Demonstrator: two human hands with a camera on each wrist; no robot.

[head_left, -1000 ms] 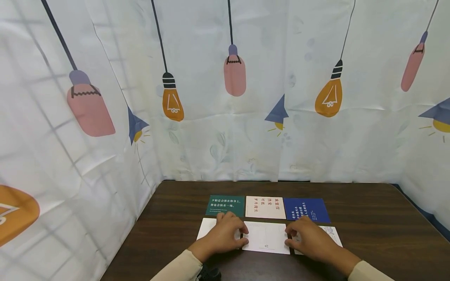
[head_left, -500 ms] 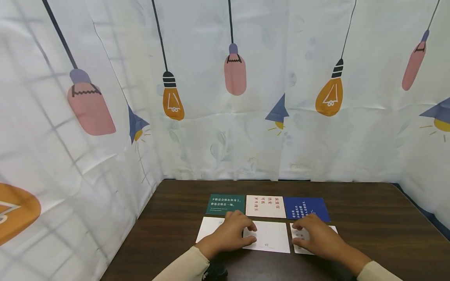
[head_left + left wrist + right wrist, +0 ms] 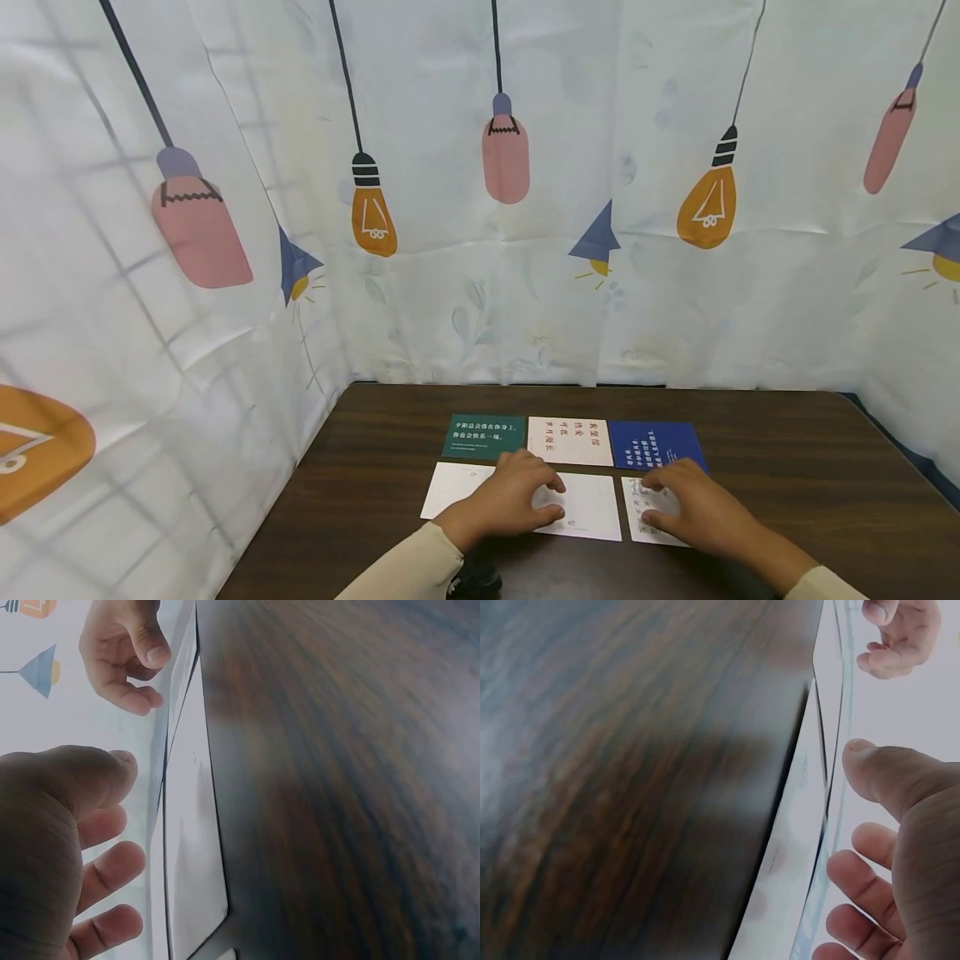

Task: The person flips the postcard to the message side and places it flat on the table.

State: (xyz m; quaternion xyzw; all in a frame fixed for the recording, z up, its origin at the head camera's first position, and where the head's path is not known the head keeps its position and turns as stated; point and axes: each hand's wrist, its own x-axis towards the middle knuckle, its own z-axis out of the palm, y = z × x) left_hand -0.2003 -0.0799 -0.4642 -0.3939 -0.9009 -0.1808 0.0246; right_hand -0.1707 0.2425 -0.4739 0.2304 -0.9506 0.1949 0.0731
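Six postcard-like cards lie in two rows of three on a dark wooden table. My left hand (image 3: 510, 497) hovers over the middle white card (image 3: 592, 508) of the near row, also covering part of the left white card (image 3: 452, 487). Over the right white card (image 3: 651, 527), which bears dark writing, hangs my right hand (image 3: 701, 510). Both wrist views show thumb and loosely bent fingers apart, nothing between them: the left hand (image 3: 52, 840) and the right hand (image 3: 922, 832) stand above the cards.
Behind the near row lie a green card (image 3: 483, 437), a cream card with red characters (image 3: 570, 442) and a blue card (image 3: 648, 444). A white curtain (image 3: 450, 317) printed with lamps stands along the back and sides of the table (image 3: 810, 467).
Both hands have shifted right, away from the middle white card's two side edges. The left has come over that card, the right over the card beside it. The cards look unmoved.
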